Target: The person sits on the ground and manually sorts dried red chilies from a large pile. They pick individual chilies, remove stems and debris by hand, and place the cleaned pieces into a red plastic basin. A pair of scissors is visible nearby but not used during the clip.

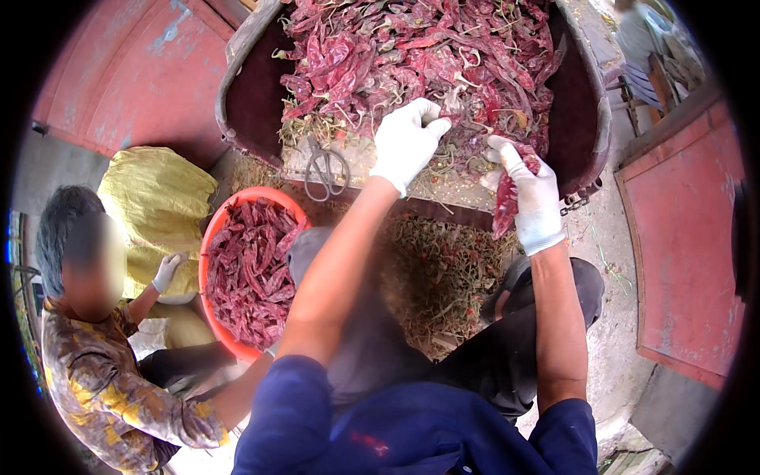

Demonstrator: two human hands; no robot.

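Observation:
My left hand (405, 146), in a white glove, hovers over the near edge of the cart bed (364, 162). Its fingers are pinched together; whatever lies between them is too small to make out. In my right hand (532, 202), also gloved in white, are dried red chili peppers (503, 204), one hanging down past the palm. Behind both hands a large heap of dried chili peppers (419, 51) with pale stems fills the cart bed. A pair of scissors (324, 172) lies on the bed's near edge, left of my left hand.
An orange tub (205, 273) full of dried chilies stands by my left knee. Beside it are a yellow woven sack (154, 210) and a co-worker (119, 380) wearing white gloves. Stem scraps (443, 277) litter the ground between my legs. A red metal door (685, 237) stands at right.

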